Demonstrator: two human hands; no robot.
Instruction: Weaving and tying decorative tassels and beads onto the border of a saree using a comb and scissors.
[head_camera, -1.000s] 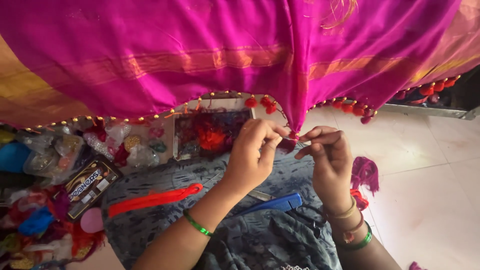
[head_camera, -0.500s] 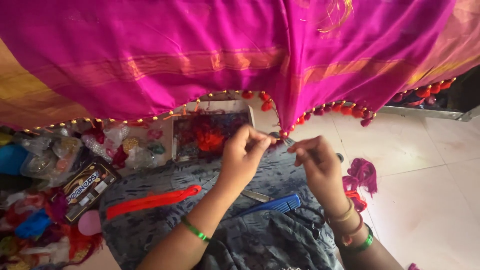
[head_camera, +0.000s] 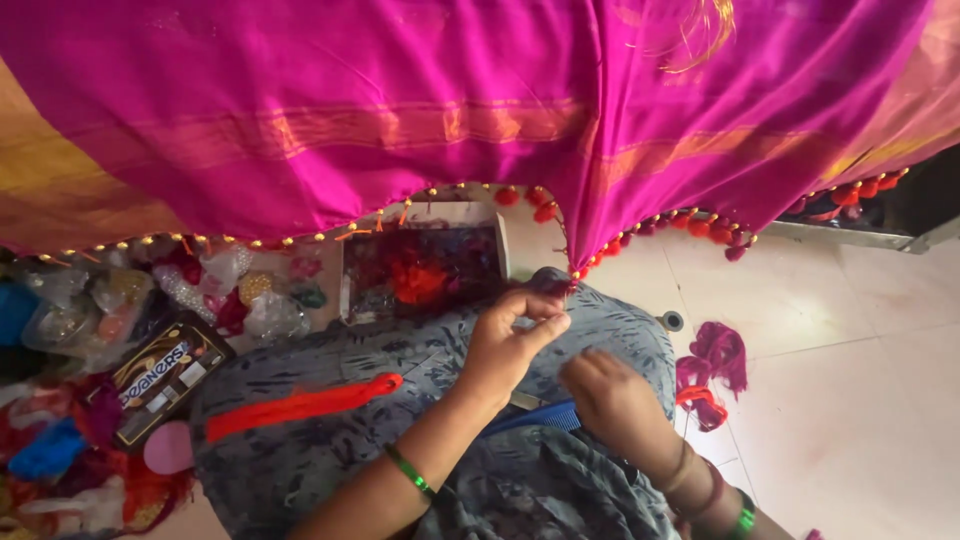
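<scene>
Green bangle (head_camera: 410, 471) on left wrist; green, brown bangles (head_camera: 712, 495) right; grey patterned garment (head_camera: 300, 460).

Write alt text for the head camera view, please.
The left hand pinches the tasselled edge of a magenta cloth hanging overhead, while the right hand rests lower on a grey patterned lap cloth beside a red thread bundle.

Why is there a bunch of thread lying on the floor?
A loose clump of magenta and red thread lies alone on the pale tiled floor, apart from the heap of thread and packets on the other side. The left hand pinches the pink silk cloth's tasselled edge. Nothing looks damaged.
</scene>
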